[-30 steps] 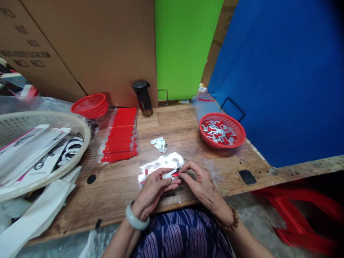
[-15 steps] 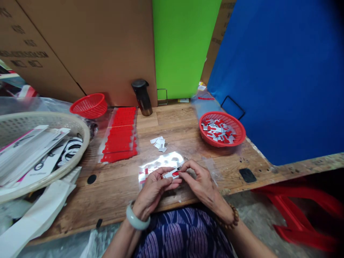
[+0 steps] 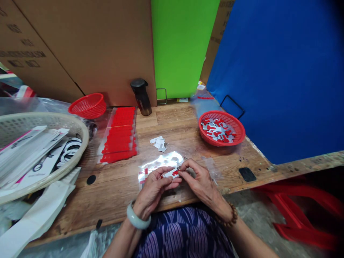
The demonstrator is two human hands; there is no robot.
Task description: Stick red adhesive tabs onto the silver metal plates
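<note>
My left hand point(image 3: 154, 188) and my right hand point(image 3: 199, 179) meet over the near edge of the wooden table point(image 3: 188, 125). Both pinch a small white piece with a red end point(image 3: 172, 173), the left from below, the right at its red tip. Under them lies a clear plastic sheet point(image 3: 161, 163) with red bits stuck on it. A small heap of silver pieces point(image 3: 159, 143) lies just beyond. A red basket point(image 3: 236, 127) at the right holds several silver and red pieces.
Red strip sheets point(image 3: 119, 138) in clear bags lie left of centre. An empty red basket point(image 3: 87, 105) and a dark flask point(image 3: 141, 96) stand at the back. A large beige basket point(image 3: 77, 125) with carded scissors sits at left. Cardboard, green and blue panels wall the table.
Both hands stay pinched on the small piece, with almost no movement. The view has drifted slightly.
</note>
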